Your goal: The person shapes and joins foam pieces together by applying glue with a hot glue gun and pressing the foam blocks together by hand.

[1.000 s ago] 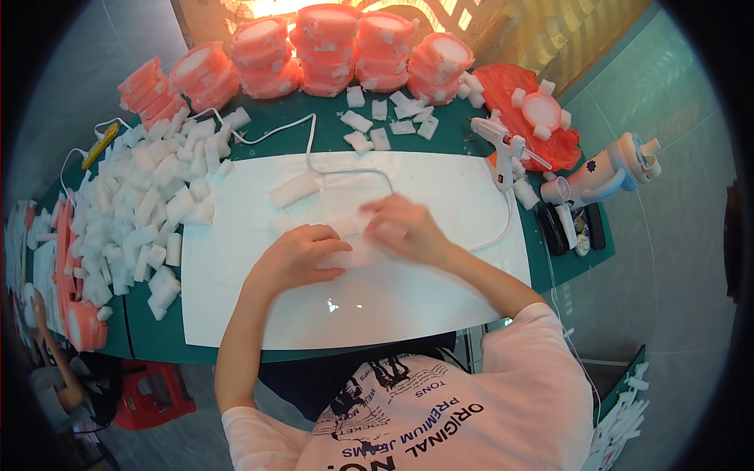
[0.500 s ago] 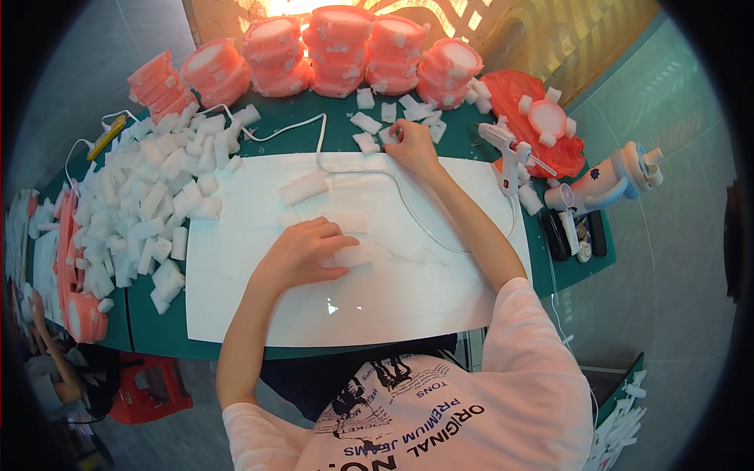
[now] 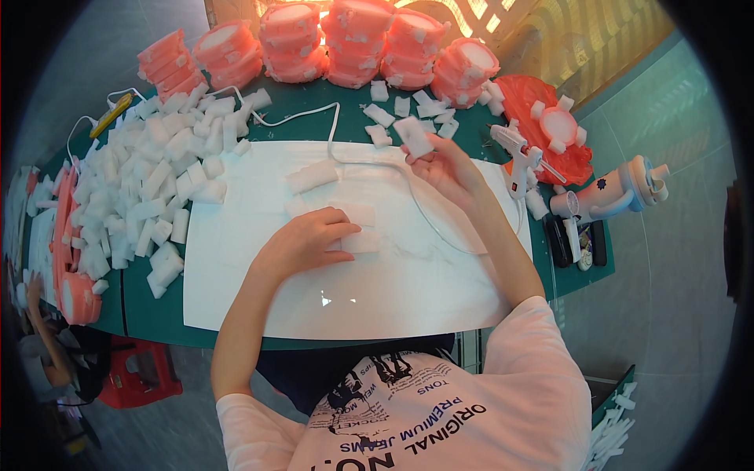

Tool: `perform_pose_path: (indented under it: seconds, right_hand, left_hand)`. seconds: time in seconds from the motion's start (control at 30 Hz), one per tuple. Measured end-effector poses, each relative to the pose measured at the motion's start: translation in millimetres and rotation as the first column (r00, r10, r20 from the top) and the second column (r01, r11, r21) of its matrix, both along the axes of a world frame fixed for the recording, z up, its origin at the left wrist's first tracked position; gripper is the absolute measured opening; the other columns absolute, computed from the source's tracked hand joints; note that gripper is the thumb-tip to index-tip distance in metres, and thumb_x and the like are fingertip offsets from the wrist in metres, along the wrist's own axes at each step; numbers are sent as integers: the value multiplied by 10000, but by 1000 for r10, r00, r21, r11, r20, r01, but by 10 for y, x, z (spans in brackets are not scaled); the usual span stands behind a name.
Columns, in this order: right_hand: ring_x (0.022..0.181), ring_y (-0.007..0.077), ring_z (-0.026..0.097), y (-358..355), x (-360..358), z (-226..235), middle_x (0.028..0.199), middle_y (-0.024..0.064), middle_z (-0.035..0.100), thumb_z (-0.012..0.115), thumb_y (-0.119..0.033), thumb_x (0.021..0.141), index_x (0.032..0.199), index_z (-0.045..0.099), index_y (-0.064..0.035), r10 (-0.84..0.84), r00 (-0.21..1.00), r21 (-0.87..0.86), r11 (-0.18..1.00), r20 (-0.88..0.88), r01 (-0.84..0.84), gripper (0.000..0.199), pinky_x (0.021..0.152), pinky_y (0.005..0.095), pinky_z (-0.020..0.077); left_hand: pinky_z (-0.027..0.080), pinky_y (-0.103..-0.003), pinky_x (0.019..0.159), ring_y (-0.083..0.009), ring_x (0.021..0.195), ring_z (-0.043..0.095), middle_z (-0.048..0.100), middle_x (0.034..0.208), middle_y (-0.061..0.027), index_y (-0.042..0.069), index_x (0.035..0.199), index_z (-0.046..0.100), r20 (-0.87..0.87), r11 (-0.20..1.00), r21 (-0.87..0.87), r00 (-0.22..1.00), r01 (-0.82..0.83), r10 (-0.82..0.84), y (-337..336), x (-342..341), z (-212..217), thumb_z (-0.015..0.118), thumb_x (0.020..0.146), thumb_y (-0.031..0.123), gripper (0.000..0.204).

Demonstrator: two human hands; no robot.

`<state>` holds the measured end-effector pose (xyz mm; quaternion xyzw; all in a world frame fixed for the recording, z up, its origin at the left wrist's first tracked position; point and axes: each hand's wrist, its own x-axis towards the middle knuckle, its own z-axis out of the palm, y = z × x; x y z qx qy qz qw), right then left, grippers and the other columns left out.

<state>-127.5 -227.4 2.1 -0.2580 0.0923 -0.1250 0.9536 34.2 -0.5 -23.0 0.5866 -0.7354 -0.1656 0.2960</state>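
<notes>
Your right grip [image 3: 444, 161] pinches a white rectangular foam block [image 3: 413, 137] at the white sheet's [image 3: 377, 290] far edge; left grip [image 3: 302, 243] presses foam pieces [image 3: 357, 228] flat mid-sheet.

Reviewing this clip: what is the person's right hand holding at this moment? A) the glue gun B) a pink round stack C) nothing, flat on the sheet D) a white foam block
D: the right hand holds a white foam block raised above the white sheet, while the glue gun lies untouched beside it.
</notes>
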Motion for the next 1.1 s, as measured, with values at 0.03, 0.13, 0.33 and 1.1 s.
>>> perform_pose_path:
  seconds: [0.03,0.13,0.33,1.1]
  right_hand:
    - [983,228,567,54,0,6,1059,190,577,585,-74,838,1121,503,76,-20,999,-169,986,-51,11,331,846,297,477]
    - [924,198,587,376,-55,24,1036,145,605,614,-61,806,1027,578,46,-135,980,-630,777,-148,12,249,819,290,484]
    - [887,183,597,844,-138,-103,990,63,638,704,0,675,990,648,-54,-157,988,-989,-146,10,-13,325,745,283,508]
    - [793,205,608,927,-123,-199,858,81,619,742,-48,663,914,647,-37,-219,972,-982,-142,-89,-122,268,675,293,510]
  left_hand:
    - [489,-311,748,-242,841,590,593,929,-72,49,992,630,1,1000,2,1000,-2,2,2,3,-13,735,671,132,348]
    - [491,-313,738,-251,812,586,591,936,-77,42,1006,622,-47,1000,11,998,-28,29,18,8,-52,746,664,134,375]
    - [487,-331,717,-259,802,590,584,896,-109,24,1066,569,-80,981,183,994,-55,71,-50,44,-11,751,660,138,459]
    - [499,-268,645,-195,703,596,623,852,-83,12,900,650,-158,996,55,985,-68,75,-40,17,-34,748,670,81,259]
